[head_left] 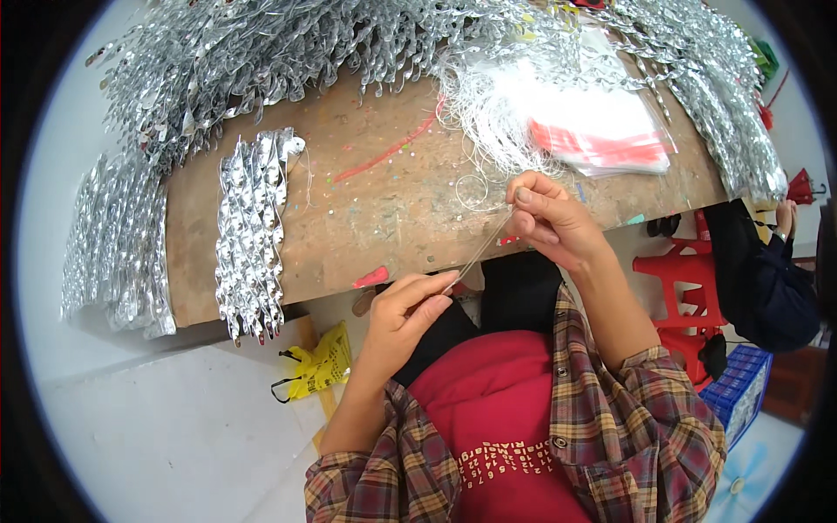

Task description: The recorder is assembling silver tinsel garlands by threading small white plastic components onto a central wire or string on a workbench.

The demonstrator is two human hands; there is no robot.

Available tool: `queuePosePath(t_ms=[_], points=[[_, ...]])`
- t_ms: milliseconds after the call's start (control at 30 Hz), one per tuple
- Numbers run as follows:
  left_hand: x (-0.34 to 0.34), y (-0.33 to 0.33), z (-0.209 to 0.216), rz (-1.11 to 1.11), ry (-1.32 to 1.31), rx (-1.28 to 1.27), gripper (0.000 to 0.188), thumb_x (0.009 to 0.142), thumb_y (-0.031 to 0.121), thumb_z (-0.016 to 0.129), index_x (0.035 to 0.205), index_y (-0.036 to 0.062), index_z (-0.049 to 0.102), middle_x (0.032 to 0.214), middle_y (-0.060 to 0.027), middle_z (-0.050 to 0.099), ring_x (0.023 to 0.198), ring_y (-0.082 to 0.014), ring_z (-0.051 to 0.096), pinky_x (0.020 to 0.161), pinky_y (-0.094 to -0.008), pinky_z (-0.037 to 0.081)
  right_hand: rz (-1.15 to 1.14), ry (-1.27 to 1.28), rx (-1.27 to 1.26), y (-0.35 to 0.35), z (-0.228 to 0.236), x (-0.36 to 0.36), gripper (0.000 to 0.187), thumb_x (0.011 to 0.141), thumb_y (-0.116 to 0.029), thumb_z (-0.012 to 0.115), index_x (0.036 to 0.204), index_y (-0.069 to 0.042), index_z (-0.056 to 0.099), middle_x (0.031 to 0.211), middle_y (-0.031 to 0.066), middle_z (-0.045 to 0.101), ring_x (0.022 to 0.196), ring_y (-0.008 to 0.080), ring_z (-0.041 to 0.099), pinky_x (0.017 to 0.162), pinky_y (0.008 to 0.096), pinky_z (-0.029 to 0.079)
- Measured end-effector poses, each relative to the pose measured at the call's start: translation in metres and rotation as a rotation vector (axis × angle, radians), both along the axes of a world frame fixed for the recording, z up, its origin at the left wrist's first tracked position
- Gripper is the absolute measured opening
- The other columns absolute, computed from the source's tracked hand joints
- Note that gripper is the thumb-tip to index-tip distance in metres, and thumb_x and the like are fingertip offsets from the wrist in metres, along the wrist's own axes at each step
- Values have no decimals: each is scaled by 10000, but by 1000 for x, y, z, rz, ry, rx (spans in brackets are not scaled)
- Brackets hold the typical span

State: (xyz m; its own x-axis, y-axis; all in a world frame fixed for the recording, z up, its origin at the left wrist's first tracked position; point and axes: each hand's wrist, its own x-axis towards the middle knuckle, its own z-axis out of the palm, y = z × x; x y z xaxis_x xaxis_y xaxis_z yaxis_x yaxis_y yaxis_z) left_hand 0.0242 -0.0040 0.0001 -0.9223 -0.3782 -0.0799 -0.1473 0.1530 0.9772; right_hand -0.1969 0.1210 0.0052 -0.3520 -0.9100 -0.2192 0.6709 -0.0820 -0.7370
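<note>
Between my hands a thin pale string (481, 253) is stretched taut over the near edge of the table. My left hand (410, 312) pinches its lower end between thumb and fingers. The upper end sits in the pinch of my right hand (556, 218), which is raised a little higher. Just beyond the right hand lies a tangled heap of white string (493, 113). To the left, a bundle of twisted silver foil strips (251, 231) rests on the table, its lower tips hanging past the edge.
A large pile of silver foil strips (288, 52) covers the table's (375, 209) far side. Clear plastic bags (602, 131) with red bands lie at right. Below stand red stools (684, 275), a blue crate (737, 388) and a yellow bag (323, 362). Another person (763, 279) sits at far right.
</note>
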Motion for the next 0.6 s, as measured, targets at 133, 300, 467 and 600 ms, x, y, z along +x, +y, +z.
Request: queuePosePath(t_ms=[133, 300, 467, 600], points=[[-3, 2, -12, -240, -45, 425, 323, 874, 90, 551, 1182, -5, 525, 1026, -82, 601, 941, -139, 572, 823, -246, 432, 52, 6, 30, -2, 2, 8, 121, 891, -160, 560, 913, -41, 558, 618, 25, 551, 415, 17, 334, 381, 125, 225], [-23, 12, -5, -276, 29, 690, 324, 897, 158, 554, 1163, -6, 471, 1000, -88, 602, 902, -129, 582, 766, -248, 457, 155, 14, 36, -6, 6, 21, 121, 888, -151, 564, 907, -31, 556, 635, 39, 559, 461, 24, 428, 362, 125, 233], [-37, 20, 2, 123, 65, 546, 208, 882, 116, 567, 1048, -9, 556, 824, -52, 609, 653, -74, 572, 596, -192, 443, 189, 139, 96, -2, 7, 18, 140, 876, -147, 575, 941, -24, 557, 652, 38, 563, 498, 27, 482, 375, 128, 257], [-39, 24, 9, 192, 66, 231, 123, 859, 64, 588, 944, -20, 613, 763, -28, 601, 635, -68, 561, 592, -192, 451, 138, 202, 108, 0, 7, 14, 156, 871, -129, 575, 989, -27, 564, 664, 32, 560, 513, 37, 491, 425, 131, 311]])
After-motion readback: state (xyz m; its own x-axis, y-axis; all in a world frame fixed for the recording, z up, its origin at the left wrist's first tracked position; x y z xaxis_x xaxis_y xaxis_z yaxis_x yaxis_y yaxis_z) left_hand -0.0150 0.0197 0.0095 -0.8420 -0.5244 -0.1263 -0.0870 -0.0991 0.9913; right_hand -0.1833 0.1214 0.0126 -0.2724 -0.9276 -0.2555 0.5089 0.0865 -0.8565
